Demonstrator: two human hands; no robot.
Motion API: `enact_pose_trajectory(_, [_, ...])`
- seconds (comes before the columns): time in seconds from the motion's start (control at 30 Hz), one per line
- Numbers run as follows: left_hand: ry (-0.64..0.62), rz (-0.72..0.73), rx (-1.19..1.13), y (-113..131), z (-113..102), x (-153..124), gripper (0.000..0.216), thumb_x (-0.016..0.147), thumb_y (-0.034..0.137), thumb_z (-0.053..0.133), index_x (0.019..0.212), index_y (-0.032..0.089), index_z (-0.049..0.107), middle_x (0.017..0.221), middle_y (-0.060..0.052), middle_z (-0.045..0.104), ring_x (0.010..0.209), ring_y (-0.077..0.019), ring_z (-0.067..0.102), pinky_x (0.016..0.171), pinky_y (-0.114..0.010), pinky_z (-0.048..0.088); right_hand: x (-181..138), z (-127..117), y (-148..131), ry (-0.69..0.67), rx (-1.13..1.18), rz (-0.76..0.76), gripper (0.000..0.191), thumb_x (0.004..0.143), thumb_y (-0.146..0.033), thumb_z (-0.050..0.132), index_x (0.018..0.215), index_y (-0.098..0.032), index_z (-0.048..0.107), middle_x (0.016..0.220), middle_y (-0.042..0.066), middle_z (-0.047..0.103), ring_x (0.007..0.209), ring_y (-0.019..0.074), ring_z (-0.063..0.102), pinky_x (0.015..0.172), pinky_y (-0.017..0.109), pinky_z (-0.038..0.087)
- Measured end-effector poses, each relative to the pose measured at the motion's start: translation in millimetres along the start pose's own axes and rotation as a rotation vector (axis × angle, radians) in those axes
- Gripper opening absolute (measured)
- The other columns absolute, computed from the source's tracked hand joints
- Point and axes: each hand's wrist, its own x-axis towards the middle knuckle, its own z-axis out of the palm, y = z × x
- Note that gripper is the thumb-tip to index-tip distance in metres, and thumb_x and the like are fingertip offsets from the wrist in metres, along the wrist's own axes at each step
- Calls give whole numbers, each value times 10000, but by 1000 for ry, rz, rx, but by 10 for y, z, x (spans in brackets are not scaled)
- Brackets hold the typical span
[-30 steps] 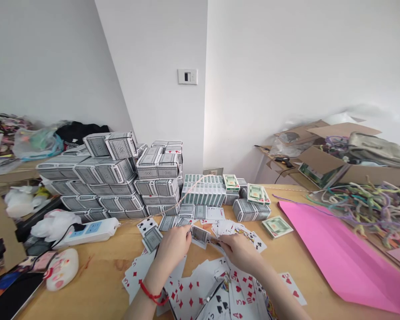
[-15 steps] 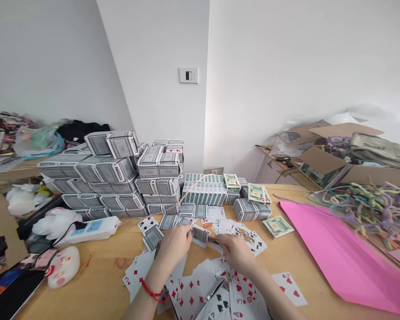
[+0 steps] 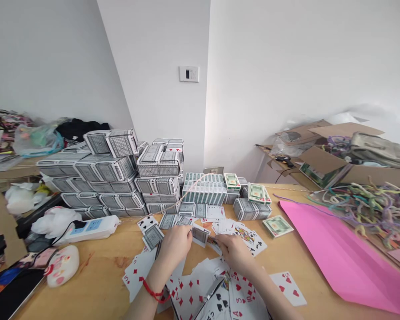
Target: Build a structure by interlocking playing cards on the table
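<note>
My left hand [image 3: 176,245], a red cord bracelet on its wrist, is closed with the fingertips at the left end of a grey-backed playing card [image 3: 200,234]. The thumb and fingers of my right hand [image 3: 235,251] pinch at the other side, by a picture-card edge [image 3: 213,242]; the exact grip is partly hidden. Loose face-up playing cards [image 3: 190,293] spread beneath both forearms. More face-up cards [image 3: 253,242] lie beyond my right hand, and some grey-backed cards [image 3: 152,236] lie left of my left hand.
Blocks of folded cards [image 3: 108,171] are stacked high at the back left. Green card packs [image 3: 278,226] sit at the right, beside a pink sheet [image 3: 340,253]. A white power strip [image 3: 95,227] lies left; coloured yarn [image 3: 370,213] and an open carton [image 3: 376,175] are far right.
Both hands stay almost in place at the card. The view shifts very slightly.
</note>
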Motion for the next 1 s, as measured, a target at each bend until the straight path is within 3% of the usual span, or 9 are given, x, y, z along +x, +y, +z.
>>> enact_pose_trajectory(0.2, [24, 24, 14, -18, 32, 9, 250, 820, 190, 375, 684, 198, 585, 667, -56, 637, 653, -182, 597, 528, -255, 310, -26, 13, -78, -15, -10, -8, 294, 875, -246, 311, 640, -193, 478, 553, 4, 525, 505, 123, 454, 507, 210, 271])
enact_pose_trajectory(0.57, [50, 9, 20, -40, 60, 25, 240, 814, 196, 376, 682, 202, 576, 659, -54, 640, 628, -193, 596, 495, -267, 266, -16, -122, -42, -70, 61, -78, 283, 861, -232, 322, 659, -196, 517, 558, -8, 514, 492, 114, 415, 501, 212, 268])
enact_pose_trajectory(1.0, [0, 37, -28, -38, 27, 15, 230, 811, 180, 398, 676, 194, 584, 638, -41, 607, 635, -180, 573, 511, -260, 260, -22, -61, -31, -59, 65, -91, 293, 872, -248, 318, 652, -190, 504, 540, -15, 498, 476, 103, 397, 502, 199, 265])
